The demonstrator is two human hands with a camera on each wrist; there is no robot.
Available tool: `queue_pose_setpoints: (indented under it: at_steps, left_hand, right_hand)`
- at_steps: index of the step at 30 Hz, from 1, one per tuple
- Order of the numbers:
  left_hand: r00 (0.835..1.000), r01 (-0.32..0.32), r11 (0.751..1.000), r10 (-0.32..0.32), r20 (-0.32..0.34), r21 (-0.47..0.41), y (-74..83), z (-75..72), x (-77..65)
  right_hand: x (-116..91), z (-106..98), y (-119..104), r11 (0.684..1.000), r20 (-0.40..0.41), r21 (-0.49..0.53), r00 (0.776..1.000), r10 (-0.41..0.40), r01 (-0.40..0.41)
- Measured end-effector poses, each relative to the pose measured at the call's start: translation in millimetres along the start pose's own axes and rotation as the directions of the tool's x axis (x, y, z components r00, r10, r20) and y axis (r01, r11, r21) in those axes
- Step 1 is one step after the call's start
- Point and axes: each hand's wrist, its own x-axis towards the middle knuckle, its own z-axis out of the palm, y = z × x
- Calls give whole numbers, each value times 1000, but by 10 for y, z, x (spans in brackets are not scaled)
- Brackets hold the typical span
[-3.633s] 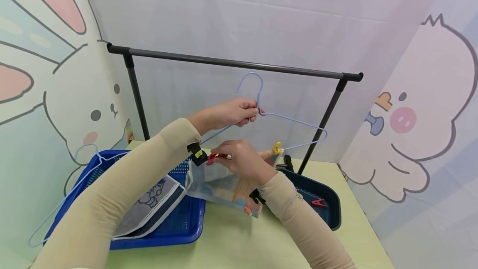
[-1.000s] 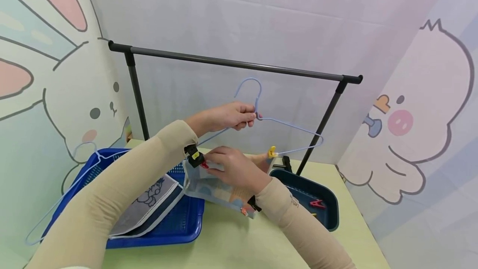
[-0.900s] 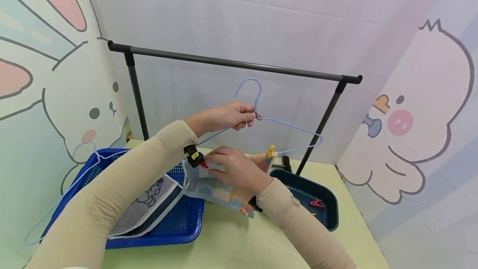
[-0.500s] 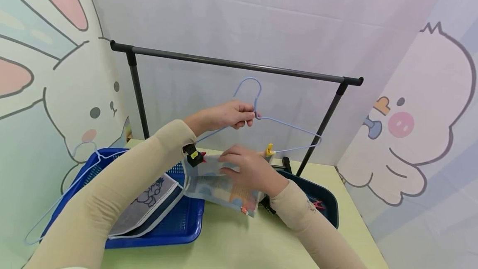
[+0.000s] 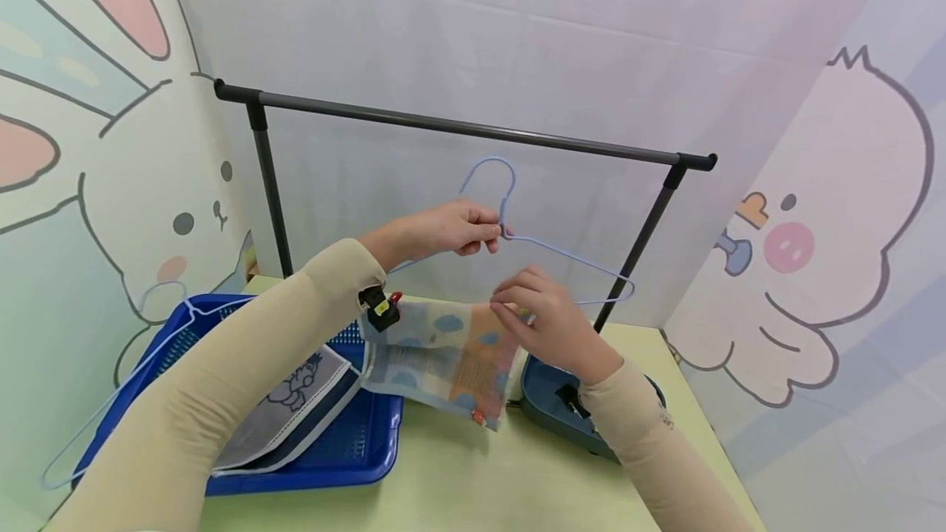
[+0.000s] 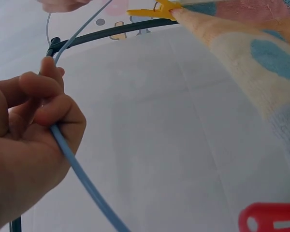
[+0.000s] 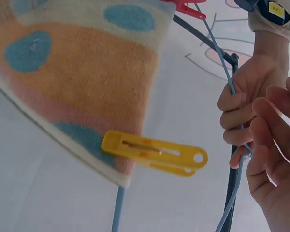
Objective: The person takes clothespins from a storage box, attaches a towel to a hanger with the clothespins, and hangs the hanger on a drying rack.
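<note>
My left hand (image 5: 454,228) grips a light blue wire hanger (image 5: 493,159) at its neck, below the hook. A small towel (image 5: 443,351) with blue spots on cream, orange and pink hangs from the hanger's lower bar. A yellow clothespin (image 7: 154,152) clips its right corner, and a red clothespin (image 5: 395,298) sits at its left corner, partly behind the left wrist camera. My right hand (image 5: 550,323) is beside the yellow clothespin, fingers loosely bent. In the right wrist view that hand stands apart from the clothespin, with nothing visible in its fingers.
A black rack (image 5: 473,128) spans the back. At left, a blue basket (image 5: 395,433) holds grey cloth with a printed figure (image 5: 296,401); another blue hanger (image 5: 192,308) lies across it. A dark tray (image 5: 539,409) sits at right, partly under the right forearm.
My right hand has let go of the red clothespin and moved right along the towel's top edge to the yellow one. The left hand keeps its grip on the hanger.
</note>
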Motion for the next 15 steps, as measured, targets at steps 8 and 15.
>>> queue_pose_setpoints:
  at_steps: [8, 15]
  left_hand:
    - [999, 48, 999, -48, -23, -4, 18, 9, -2]
    - [997, 67, 998, -67, -39, 18, 35, 4, -10]
  right_hand:
    - [-191, -182, 234, 986, -244, -128, 967, 76, -110]
    - [-398, -369, 467, 901, -335, -197, 890, 309, -387]
